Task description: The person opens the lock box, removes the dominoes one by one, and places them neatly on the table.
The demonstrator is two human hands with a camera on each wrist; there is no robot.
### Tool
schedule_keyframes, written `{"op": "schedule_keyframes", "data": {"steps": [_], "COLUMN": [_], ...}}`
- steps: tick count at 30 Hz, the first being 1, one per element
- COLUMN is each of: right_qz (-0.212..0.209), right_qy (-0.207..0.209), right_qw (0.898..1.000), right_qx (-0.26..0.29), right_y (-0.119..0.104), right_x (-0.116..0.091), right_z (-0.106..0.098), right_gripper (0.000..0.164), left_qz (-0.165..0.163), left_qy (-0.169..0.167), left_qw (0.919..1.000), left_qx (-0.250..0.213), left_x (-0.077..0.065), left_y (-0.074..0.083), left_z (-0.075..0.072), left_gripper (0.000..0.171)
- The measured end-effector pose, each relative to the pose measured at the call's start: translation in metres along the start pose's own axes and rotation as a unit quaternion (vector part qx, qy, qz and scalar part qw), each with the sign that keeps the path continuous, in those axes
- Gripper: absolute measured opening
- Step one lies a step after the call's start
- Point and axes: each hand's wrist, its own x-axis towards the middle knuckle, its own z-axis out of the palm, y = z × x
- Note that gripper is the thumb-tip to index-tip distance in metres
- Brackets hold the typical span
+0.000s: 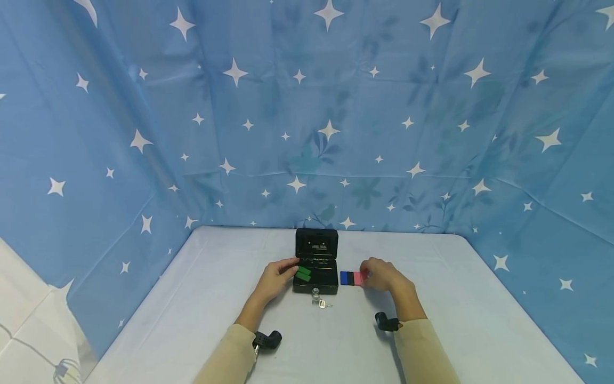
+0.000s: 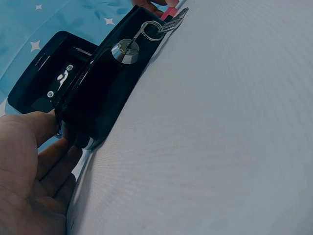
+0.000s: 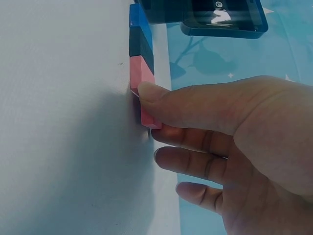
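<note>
A black cash box [image 1: 316, 285] stands with its lid [image 1: 316, 244] raised, and green blocks [image 1: 303, 277] lie inside at its left. My left hand [image 1: 275, 278] holds the box's left side, thumb near the top edge and fingers against the outer wall [image 2: 49, 166]. Right of the box, a blue block [image 3: 139, 20], a black block [image 3: 141, 44] and a pink block [image 3: 140, 71] form a row on the table. At the near end of that row my right hand [image 1: 382, 274] pinches another pink block [image 3: 150, 121] between thumb and fingers.
A key sits in the round lock [image 2: 125, 51] on the box's front, and a ring with more keys [image 1: 323, 304] hangs onto the table. White cloth covers the table [image 1: 230, 256]. A blue star-patterned curtain [image 1: 268, 149] stands behind and at both sides.
</note>
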Motion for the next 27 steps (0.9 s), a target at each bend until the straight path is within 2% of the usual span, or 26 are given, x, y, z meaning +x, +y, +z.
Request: {"op": "schedule_keyframes", "data": {"steps": [7,27], "right_qz": [0.002,-0.007], "right_qy": [-0.002,0.005], "right_qw": [1.000,1.000], "right_qx": [-0.001,-0.001], "right_y": [0.0004,0.0022], "right_x": [0.0012,0.0016], "right_z": [0.0007,0.0018], "right_gripper": [0.031,0.031], "left_qz": [0.019,0.004], "left_qy": [0.001,-0.001], "left_qw": [0.9998,0.9999], "left_qx": [-0.002,-0.009], "left_x": [-0.0004,0.0000], "left_y": [0.0007,-0.0010], "left_z": [0.0004,0.0007], "left_gripper": [0.039,0.038]}}
